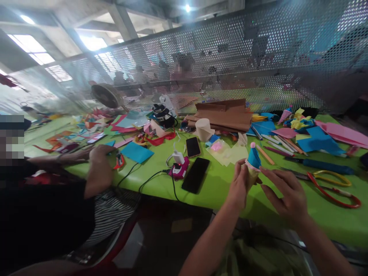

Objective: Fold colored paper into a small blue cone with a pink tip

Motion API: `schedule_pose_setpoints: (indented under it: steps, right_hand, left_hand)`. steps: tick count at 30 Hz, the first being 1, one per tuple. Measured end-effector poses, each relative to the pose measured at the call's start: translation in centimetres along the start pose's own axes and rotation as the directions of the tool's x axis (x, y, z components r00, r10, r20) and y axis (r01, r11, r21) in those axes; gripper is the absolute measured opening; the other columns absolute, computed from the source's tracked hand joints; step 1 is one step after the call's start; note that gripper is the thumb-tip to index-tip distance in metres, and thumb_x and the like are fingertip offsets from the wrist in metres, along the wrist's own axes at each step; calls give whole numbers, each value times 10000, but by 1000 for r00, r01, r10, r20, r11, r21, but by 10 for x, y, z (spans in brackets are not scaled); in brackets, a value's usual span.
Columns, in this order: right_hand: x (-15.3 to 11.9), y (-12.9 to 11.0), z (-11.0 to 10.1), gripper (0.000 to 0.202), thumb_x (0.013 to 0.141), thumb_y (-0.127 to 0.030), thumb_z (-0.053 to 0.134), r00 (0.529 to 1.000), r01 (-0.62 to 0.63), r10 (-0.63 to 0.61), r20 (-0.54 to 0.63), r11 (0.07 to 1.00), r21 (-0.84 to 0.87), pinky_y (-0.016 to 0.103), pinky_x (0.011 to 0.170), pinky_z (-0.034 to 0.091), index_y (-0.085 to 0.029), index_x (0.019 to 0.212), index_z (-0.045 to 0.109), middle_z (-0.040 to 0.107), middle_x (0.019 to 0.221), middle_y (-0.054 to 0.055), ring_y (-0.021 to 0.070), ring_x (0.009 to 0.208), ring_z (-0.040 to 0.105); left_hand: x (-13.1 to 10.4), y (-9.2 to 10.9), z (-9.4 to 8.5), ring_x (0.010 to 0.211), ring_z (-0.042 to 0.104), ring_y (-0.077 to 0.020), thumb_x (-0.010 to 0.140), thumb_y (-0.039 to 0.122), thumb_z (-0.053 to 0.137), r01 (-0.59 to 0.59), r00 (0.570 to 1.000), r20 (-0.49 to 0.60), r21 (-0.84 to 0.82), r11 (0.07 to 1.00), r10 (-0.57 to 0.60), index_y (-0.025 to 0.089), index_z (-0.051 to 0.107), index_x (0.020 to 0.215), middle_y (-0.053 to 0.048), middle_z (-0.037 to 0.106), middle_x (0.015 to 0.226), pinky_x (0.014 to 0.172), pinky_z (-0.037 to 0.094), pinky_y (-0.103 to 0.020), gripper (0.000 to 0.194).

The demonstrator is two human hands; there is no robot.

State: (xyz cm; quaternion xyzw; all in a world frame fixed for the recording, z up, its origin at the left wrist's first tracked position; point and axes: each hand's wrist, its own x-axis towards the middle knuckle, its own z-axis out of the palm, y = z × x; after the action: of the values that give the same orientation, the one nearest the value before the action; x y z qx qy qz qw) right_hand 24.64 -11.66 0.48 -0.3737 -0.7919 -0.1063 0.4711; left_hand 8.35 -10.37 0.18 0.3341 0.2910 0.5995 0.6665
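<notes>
Left hand: the left hand (240,184) grips a small paper cone figure (253,161) with a blue cap and pink pompom, held just above the surface's near edge.
Right hand: the right hand (287,193) is loose, fingers spread, fingertips beside the figure's base.
Surface: a green surface (218,184) littered with coloured paper.
Nearby: two black phones (195,174), a glue gun (178,168), red-handled scissors (336,188), brown cardboard (227,113).
Left side: a co-worker's hand (99,153) rests on the surface.
Room: a perforated metal screen (230,57) behind.
</notes>
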Motion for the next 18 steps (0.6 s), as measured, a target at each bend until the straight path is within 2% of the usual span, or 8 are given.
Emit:
schedule_pose_setpoints:
  steps: [2, 6, 9, 11, 14, 18]
  right_hand:
    - [-2, 1, 1, 739, 976, -182, 713, 1000, 6, -6, -1, 1000, 1, 398, 815, 597, -389, 1656, 511, 748, 1100, 65, 253, 950, 733]
    - [-4, 1, 1, 691, 971, -163, 724, 1000, 8, -8, -9, 998, 57, 391, 821, 607, -374, 1609, 565, 752, 1131, 67, 252, 981, 734]
    - [-5, 1, -1, 586, 978, -176, 735, 985, -156, 167, -50, 974, 164, 355, 792, 617, -366, 1524, 637, 734, 1167, 66, 217, 927, 712]
    - [-6, 4, -1, 508, 982, -246, 756, 949, -292, 310, -50, 931, 218, 346, 781, 620, -353, 1472, 670, 723, 1165, 60, 202, 891, 694]
    - [-8, 12, 4, 528, 958, -382, 798, 891, -443, 452, 42, 845, 299, 357, 830, 633, -333, 1467, 670, 714, 1241, 70, 212, 960, 708]
    - [-9, 21, 16, 521, 931, -458, 813, 843, -536, 469, 265, 689, 488, 373, 878, 631, -339, 1425, 697, 715, 1344, 83, 238, 1077, 730]
  left_hand:
    - [2, -1, -1, 756, 641, -139, 977, 641, 712, 9, 1000, 13, -20, 1000, -9, 256, 637, 1213, 2, 690, 972, 779, 533, -272, 458]
    - [8, -4, -3, 775, 668, -168, 897, 660, 789, 23, 999, -34, -63, 998, -25, 208, 697, 1129, -24, 722, 951, 795, 535, -301, 516]
    - [13, -6, -4, 726, 667, -172, 858, 688, 796, 72, 997, -33, -57, 996, -74, 159, 732, 1028, -70, 765, 915, 758, 517, -305, 559]
    - [14, -5, -4, 693, 655, -169, 871, 683, 772, 102, 994, -27, -35, 994, -103, 147, 745, 1030, -92, 779, 893, 715, 499, -299, 560]
    - [13, -2, -2, 718, 676, -193, 894, 625, 766, 114, 993, -23, -43, 993, -115, 168, 755, 1099, -91, 770, 889, 641, 462, -285, 501]
    - [12, -3, -2, 792, 697, -235, 890, 556, 808, 115, 993, -14, -64, 991, -116, 204, 769, 1168, -82, 749, 914, 598, 466, -287, 450]
